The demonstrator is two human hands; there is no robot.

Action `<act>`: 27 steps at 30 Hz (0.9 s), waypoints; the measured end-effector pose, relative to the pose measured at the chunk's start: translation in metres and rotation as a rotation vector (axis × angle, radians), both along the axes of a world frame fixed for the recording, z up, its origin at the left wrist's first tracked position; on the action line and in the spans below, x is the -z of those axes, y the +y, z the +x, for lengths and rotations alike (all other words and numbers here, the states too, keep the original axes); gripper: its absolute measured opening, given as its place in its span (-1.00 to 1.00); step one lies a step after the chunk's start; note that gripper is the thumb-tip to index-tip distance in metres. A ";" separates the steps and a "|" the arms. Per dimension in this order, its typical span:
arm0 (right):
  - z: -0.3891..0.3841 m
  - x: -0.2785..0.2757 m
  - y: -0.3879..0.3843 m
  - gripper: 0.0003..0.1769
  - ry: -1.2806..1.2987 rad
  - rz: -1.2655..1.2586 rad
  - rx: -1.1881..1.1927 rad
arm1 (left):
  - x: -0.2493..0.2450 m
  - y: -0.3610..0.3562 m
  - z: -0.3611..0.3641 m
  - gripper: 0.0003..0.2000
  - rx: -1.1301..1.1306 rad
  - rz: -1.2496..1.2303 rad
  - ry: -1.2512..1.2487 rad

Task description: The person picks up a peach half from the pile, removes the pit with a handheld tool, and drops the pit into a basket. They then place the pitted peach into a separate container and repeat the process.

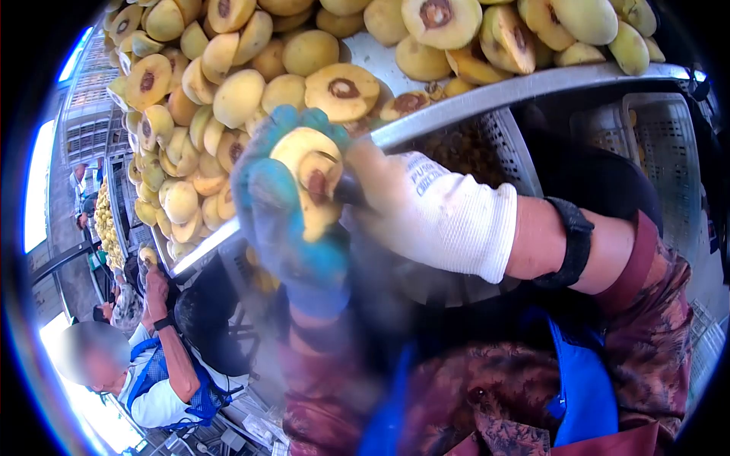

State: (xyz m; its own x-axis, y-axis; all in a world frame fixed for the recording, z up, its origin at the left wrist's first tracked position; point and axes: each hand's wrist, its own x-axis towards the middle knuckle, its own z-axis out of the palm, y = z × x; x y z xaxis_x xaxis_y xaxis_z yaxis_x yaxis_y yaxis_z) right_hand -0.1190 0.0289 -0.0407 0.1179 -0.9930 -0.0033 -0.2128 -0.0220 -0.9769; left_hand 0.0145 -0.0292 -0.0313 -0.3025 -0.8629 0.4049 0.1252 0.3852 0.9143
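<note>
The left hand (285,220), in a blue-green rubber-coated glove, is raised in front of the camera with the palm turned toward the right hand. Its fingers (262,194) are curled closed around a yellow fruit half (308,171), and the cut face with the brown stone hollow looks outward. The fruit half is in the air, just in front of the edge of the grey metal tabletop (487,95), not lying on it.

The right hand (426,213), in a white knitted glove with printed letters, comes in from the right side with the forearm almost level. On the wrist there is a black wristband (574,243). Its fingers are closed in a fist on a short dark tool (348,190); only a small part of it shows, and the end touches the fruit half near the hollow.

On the tabletop lies a big pile of yellow fruit halves (236,91), many with the brown hollow up. Under the edge stands a grey perforated plastic crate (502,144). Lower left, another person in a white and blue shirt (163,380) sits beside the same tabletop.
</note>
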 end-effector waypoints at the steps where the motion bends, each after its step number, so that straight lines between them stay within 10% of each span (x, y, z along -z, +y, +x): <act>1: 0.000 0.000 0.001 -0.75 0.054 -0.021 -0.013 | 0.002 -0.005 0.005 -0.60 0.000 -0.202 -0.164; 4: -0.001 -0.006 0.000 -0.80 0.147 -0.028 -0.043 | 0.008 -0.017 0.017 -0.67 -0.095 -0.710 -0.468; 13: 0.000 -0.009 -0.005 -0.67 0.085 -0.242 0.096 | -0.017 -0.002 -0.008 -0.57 -0.038 0.241 0.313; 22: 0.005 0.005 -0.008 -0.69 0.039 -0.191 0.025 | -0.012 -0.003 0.002 -0.53 -0.060 0.032 -0.031; 27: 0.000 -0.029 0.001 -0.67 0.017 0.147 -0.078 | -0.017 0.001 0.006 -0.48 0.030 0.338 0.141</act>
State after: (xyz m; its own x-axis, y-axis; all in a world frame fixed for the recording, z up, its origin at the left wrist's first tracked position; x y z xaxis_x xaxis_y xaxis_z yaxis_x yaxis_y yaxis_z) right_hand -0.1192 0.0297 -0.0115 0.1934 -0.9695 -0.1505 -0.2321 0.1038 -0.9671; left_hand 0.0201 -0.0281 -0.0145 -0.2917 -0.9466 0.1376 0.2654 0.0581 0.9624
